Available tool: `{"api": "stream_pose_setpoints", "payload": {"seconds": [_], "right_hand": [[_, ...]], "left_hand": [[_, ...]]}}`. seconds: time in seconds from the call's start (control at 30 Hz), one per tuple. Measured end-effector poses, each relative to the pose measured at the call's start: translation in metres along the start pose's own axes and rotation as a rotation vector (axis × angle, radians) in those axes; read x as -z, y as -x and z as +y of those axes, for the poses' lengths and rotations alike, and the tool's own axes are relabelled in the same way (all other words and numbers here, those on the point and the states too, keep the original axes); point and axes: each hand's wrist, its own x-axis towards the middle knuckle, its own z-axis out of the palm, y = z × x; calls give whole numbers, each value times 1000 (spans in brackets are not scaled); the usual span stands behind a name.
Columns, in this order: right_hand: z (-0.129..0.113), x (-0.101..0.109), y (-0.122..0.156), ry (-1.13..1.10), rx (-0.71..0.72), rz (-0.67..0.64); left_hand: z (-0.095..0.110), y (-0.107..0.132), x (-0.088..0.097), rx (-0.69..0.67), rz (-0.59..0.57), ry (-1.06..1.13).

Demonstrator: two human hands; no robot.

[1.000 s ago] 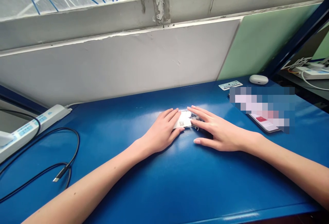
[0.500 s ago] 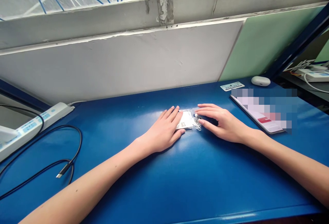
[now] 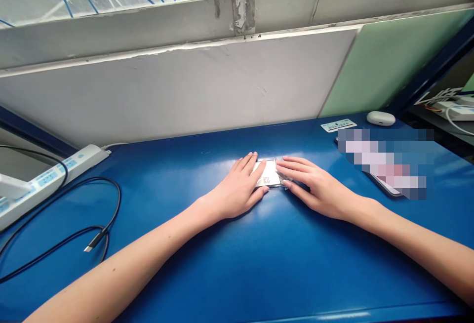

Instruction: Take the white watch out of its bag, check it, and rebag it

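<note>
A small white card (image 3: 269, 175) with a printed square code, edged by shiny clear plastic, lies flat on the blue table (image 3: 237, 273). My left hand (image 3: 239, 187) rests flat over the card's left part, fingers stretched out and pointing away from me. From the other side, my right hand (image 3: 314, 184) covers the right end of the card and its plastic, fingers extended and fingertips touching it. What is under the right fingers is mostly hidden; a bit of crinkled clear plastic shows below them.
To the right lies a phone (image 3: 385, 184), mostly blurred out. Behind it are a printed card (image 3: 338, 125) and a white earbud case (image 3: 381, 118). On the left, a power strip (image 3: 55, 180) stands beside a black cable (image 3: 119, 199). A wall panel (image 3: 177, 96) borders the back edge.
My right hand has moved left, its fingers now over the card's right end and the plastic with small pale pieces seen there before. My left hand stays put. The view has shifted slightly.
</note>
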Motion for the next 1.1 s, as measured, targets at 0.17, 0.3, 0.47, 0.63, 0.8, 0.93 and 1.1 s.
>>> {"api": "stream_pose_setpoints", "payload": {"seconds": [0.17, 0.3, 0.47, 0.63, 0.8, 0.93, 1.1], "right_hand": [[1, -4, -1, -32, -21, 3], [-2, -6, -1, -74, -50, 15], [-12, -7, 0, -67, -98, -10], [-15, -9, 3, 62, -71, -74], [-16, -11, 3, 184, -29, -87], [-18, -7, 2, 220, -16, 32], [-19, -1, 1, 187, 16, 106]], "left_hand": [[2, 0, 2, 18, -32, 1], [2, 0, 2, 13, -14, -2], [3, -1, 2, -2, 1, -9], [3, -1, 3, 1, -16, -41], [2, -1, 2, 6, -27, -47], [1, -1, 2, 1, -30, -53], [2, -1, 3, 9, -29, -45]]}}
